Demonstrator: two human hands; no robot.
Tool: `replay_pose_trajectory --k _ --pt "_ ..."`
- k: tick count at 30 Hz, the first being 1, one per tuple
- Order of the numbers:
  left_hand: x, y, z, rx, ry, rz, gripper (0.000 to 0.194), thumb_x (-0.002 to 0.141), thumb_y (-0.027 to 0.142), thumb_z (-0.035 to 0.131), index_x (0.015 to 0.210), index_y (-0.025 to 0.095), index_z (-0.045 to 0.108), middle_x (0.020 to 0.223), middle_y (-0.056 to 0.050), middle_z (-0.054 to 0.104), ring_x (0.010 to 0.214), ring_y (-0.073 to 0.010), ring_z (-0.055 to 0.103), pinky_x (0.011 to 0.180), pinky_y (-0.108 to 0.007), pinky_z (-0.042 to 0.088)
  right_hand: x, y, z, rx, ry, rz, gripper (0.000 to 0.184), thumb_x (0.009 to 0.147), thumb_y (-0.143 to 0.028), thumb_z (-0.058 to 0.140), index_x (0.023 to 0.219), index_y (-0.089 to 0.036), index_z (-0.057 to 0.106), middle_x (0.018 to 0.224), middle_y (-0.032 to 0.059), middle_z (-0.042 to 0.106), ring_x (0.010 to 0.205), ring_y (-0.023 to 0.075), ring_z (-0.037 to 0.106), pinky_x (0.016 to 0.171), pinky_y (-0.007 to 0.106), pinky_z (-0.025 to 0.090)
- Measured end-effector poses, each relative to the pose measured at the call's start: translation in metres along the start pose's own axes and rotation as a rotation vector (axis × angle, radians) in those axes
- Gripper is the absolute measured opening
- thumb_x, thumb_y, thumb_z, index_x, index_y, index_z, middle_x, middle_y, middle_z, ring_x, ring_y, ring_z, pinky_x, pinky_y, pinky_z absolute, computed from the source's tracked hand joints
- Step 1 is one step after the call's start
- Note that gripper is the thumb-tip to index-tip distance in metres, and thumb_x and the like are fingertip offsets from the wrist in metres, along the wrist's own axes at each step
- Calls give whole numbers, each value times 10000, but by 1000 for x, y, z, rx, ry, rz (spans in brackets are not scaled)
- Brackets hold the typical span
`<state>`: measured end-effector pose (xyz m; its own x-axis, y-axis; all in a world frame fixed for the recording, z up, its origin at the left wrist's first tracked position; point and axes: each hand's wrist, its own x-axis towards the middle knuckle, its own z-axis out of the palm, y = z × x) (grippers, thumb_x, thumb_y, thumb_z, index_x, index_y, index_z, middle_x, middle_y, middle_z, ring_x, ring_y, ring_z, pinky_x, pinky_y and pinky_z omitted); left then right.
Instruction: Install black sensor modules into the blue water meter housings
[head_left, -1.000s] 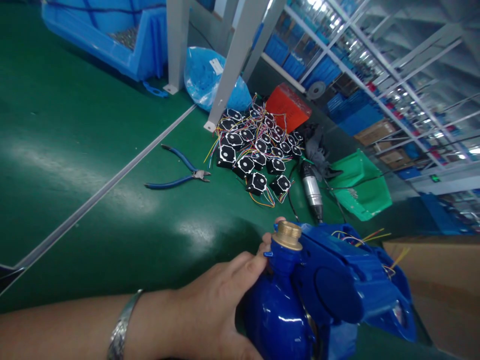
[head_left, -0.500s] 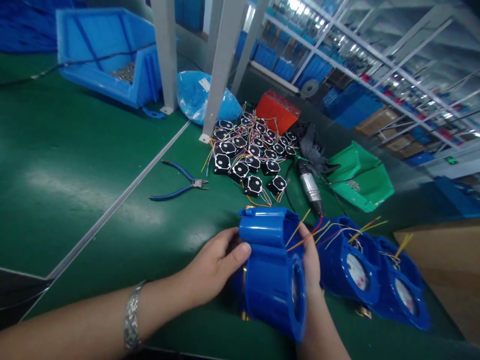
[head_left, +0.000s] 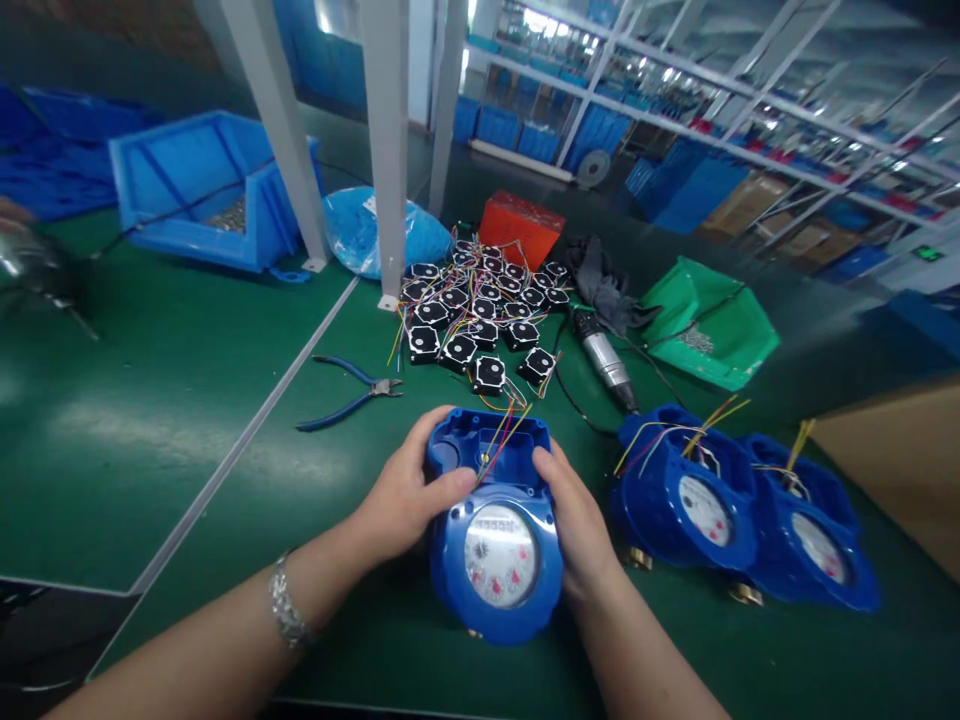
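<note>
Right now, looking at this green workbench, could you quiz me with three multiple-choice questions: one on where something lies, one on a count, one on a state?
1. Where do the blue-handled pliers lie?
A. left of the pile of small black modules
B. inside the green bin
C. on the cardboard box

2. How many blue round water meters with white dials show?
A. one
B. three
C. five

3. How is the nearest blue water meter held?
A. lying untouched
B. by one hand
C. between both hands, dial up

Answers:
1 A: the pliers rest on the green mat left of the pile.
2 B: one is held, two more sit to its right.
3 C: the left hand and right hand clasp its sides.
</note>
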<state>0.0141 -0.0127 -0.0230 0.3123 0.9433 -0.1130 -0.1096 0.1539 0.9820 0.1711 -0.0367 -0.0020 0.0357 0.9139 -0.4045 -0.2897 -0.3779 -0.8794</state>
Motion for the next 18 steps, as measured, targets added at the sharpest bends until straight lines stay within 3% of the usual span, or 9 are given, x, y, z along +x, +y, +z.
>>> replay_pose_trajectory --k 6,13,16,18 --pt "4 0 -2 -72 -98 -20 670 655 429 639 1177 171 307 1053 -84 552 972 -257 533 872 -393 409 3 0 -5 -21 -20 -42 539 697 -483 581 1122 -190 423 1085 45 500 880 151 536 736 241 465" --pt "5 -5 -4 -53 -116 23 636 676 436 627 1168 188 311 1053 -70 540 969 -241 527 865 -358 410 4 5 -8 -53 -26 -54 562 692 -532 567 1111 -185 424 1087 42 496 934 155 520 814 267 453" --pt "6 -10 -6 -16 -104 65 631 682 462 610 1171 188 320 1071 -73 536 993 -250 518 883 -364 397 10 -1 -17 -244 108 -203 574 753 -583 462 1154 -174 427 1145 61 456 1050 158 464 905 281 412" --pt "6 -11 -7 9 -105 73 647 678 488 599 1174 177 324 1068 -82 540 990 -263 521 884 -381 397 21 -12 -24 -498 244 -366 562 810 -554 379 1215 -163 394 1202 67 406 1103 142 424 935 264 397"
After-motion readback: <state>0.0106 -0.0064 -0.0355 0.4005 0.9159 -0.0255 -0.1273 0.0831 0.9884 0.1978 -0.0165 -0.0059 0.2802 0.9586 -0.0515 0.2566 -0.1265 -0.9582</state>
